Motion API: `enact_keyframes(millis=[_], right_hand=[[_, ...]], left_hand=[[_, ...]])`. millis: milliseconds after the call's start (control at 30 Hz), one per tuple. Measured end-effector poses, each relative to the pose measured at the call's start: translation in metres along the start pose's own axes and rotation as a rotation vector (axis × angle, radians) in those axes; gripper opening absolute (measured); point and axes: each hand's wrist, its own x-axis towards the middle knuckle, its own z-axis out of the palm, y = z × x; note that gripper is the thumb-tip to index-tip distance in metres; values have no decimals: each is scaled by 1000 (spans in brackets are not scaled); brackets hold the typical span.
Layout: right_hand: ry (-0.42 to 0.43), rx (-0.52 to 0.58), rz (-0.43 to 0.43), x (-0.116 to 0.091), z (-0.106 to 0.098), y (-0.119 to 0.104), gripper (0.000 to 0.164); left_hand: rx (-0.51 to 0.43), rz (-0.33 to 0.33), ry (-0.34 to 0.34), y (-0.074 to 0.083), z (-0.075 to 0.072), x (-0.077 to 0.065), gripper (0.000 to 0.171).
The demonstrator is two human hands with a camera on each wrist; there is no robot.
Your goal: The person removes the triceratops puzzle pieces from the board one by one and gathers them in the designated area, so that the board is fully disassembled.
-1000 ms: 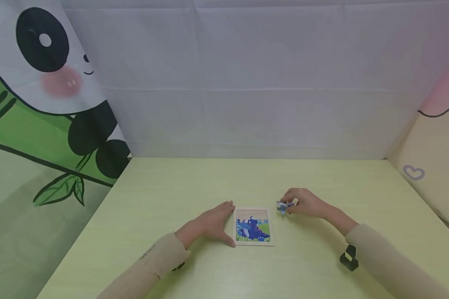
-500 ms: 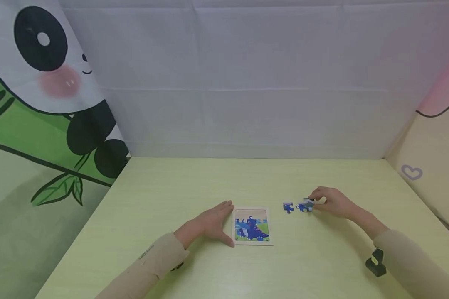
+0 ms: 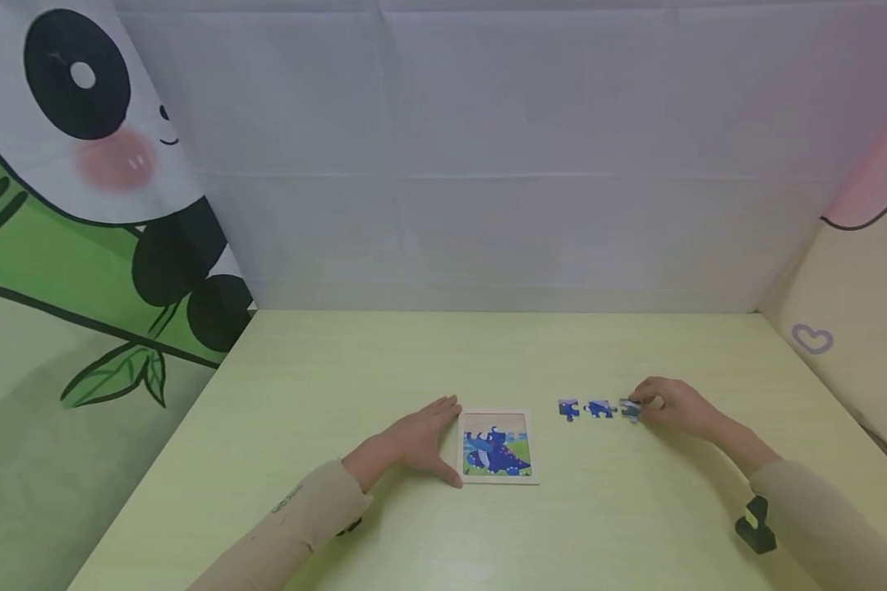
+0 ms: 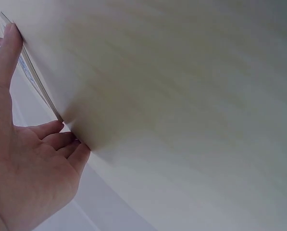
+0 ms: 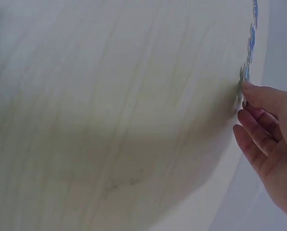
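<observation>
Clearly, the puzzle (image 3: pixel 498 448) shows a blue dinosaur (image 3: pixel 496 455).

One puzzle frame (image 3: pixel 498 480) lies on one tabletop (image 3: pixel 355 361); the joined pieces inside it are too small to count. Three loose puzzle pieces (image 3: pixel 600 409) show to the right of the frame. There are two hands: one left hand (image 3: pixel 421 441) at the frame's left side, one right hand (image 3: pixel 676 406) well to its right. Two sleeves, the left sleeve (image 3: pixel 296 521) and the right sleeve (image 3: pixel 820 509), flank the frame.
</observation>
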Motion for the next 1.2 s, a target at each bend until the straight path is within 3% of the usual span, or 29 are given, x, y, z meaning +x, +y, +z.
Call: enact_keyframes(millis=[200, 700, 1200], right_hand=[[-23, -7, 21, 0, -1, 0, 20], [-12, -40, 91, -21, 19, -27, 23], [-18, -35, 86, -1, 7, -25, 27]], left_hand=[[-5, -4, -13, 2, -4, -3, 113], [14, 42, -31, -6, 3, -25, 114], [3, 31, -19, -1, -1, -16, 113]])
